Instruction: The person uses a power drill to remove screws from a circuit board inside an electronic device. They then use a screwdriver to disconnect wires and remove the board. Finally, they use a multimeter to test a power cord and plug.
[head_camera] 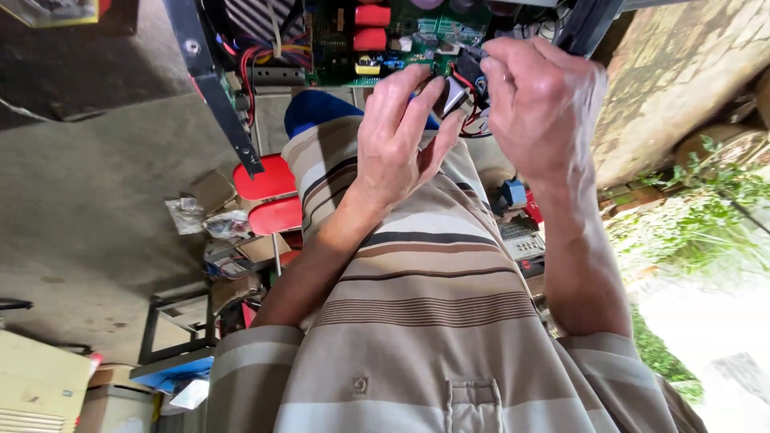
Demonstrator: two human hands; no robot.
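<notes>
Head view shows a small black connector (472,66) with red wires, pinched in the right hand (541,104) at the lower edge of the green circuit board (393,40); it looks light, stiff-bodied and delicate, best gripped by its housing, not the wires. Left hand (399,132) fingertips pinch something small just beside it, above the striped shirt (433,321).

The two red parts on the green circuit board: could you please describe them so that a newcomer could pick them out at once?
Start at the open machine case along the top of the view and find the green circuit board inside it. The two red parts sit stacked one above the other near its middle, left of the hands. They are smooth, blocky and bright red, unlike the thin red wires bundled further left.
</notes>
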